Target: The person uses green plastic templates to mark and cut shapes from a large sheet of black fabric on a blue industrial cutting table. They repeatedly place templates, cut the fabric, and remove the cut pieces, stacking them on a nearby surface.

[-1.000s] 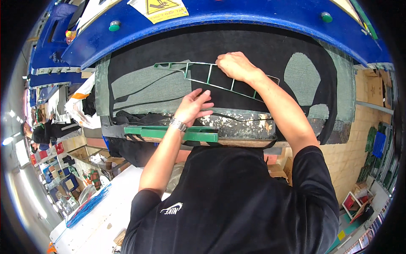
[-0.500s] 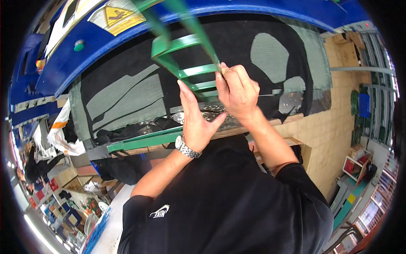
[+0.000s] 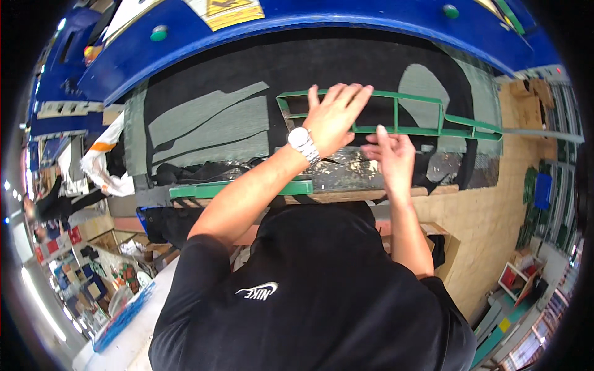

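A long green metal cutting die (image 3: 419, 97), an open frame with crossbars, lies across the black sheet material (image 3: 297, 59). My left hand (image 3: 334, 117) spans its left part, fingers over the far bar and thumb by the near bar. On that wrist is a metal watch (image 3: 301, 138). My right hand (image 3: 398, 159) is at the die's near edge, thumb tip by the near bar, fingers apart and somewhat blurred. Grey-green cut-out shapes (image 3: 213, 120) show through openings in the black material to the left, and another rounded one (image 3: 422, 83) lies partly behind the die.
A blue machine beam (image 3: 346, 31) with green buttons and a yellow warning label (image 3: 232, 11) runs along the far side. Another green metal bar (image 3: 247, 188) lies at the near table edge. White sacking (image 3: 105, 157) hangs at the left. Cartons and racks stand at the right.
The green die has come down from a raised, tilted position to lie lengthwise on the black material. My left hand has moved onto it; my right hand has loosened its pinch and moved right.
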Available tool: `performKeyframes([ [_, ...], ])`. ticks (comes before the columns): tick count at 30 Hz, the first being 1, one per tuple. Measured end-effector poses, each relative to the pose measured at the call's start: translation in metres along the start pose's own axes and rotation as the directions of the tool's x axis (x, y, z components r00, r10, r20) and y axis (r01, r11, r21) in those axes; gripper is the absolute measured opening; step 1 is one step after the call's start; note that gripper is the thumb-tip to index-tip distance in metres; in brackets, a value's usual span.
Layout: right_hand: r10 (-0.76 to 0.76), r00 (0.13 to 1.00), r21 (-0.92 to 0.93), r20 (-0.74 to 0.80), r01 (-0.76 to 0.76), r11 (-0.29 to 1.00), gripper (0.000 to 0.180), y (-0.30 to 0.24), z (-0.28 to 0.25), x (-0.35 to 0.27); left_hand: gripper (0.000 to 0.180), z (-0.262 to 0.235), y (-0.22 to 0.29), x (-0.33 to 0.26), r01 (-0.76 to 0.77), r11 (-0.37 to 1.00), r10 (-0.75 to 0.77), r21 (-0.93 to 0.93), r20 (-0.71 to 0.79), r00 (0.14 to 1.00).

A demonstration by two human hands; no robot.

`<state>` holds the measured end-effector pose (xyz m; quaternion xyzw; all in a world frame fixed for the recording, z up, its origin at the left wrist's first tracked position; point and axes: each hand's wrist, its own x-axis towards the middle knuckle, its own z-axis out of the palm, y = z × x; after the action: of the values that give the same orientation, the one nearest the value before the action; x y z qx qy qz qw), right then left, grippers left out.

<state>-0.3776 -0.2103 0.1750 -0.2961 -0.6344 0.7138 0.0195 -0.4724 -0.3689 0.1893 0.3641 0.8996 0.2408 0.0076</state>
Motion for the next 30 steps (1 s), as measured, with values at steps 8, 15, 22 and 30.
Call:
performKeyframes([
  [8, -0.517, 0.825, -0.702, 0.227, 0.507, 0.500, 0.024, -0.003, -0.039, -0.004, 0.094, 0.008, -0.047, 0.024, -0.032, 0.998, 0.006, 0.052, 0.442, 0.897],
  [15, -0.541, 0.781, -0.869, 0.311, 0.464, 0.169, 0.057, 0.034, -0.071, 0.027, 0.092, 0.032, -0.083, 0.008, -0.129, 0.992, 0.116, 0.002, 0.431, 0.895],
  [22, -0.573, 0.808, -0.960, 0.137, 0.250, 0.124, 0.078, 0.062, -0.147, 0.027, 0.082, 0.004, -0.119, -0.084, 0.299, 0.950, -0.278, 0.085, -0.201, 0.939],
  [30, -0.652, 0.750, -0.829, 0.113, 0.432, 0.354, 0.044, 0.045, -0.166, 0.057, 0.038, 0.027, -0.144, -0.111, 0.505, 0.859, -0.476, 0.079, -0.237, 0.847],
])
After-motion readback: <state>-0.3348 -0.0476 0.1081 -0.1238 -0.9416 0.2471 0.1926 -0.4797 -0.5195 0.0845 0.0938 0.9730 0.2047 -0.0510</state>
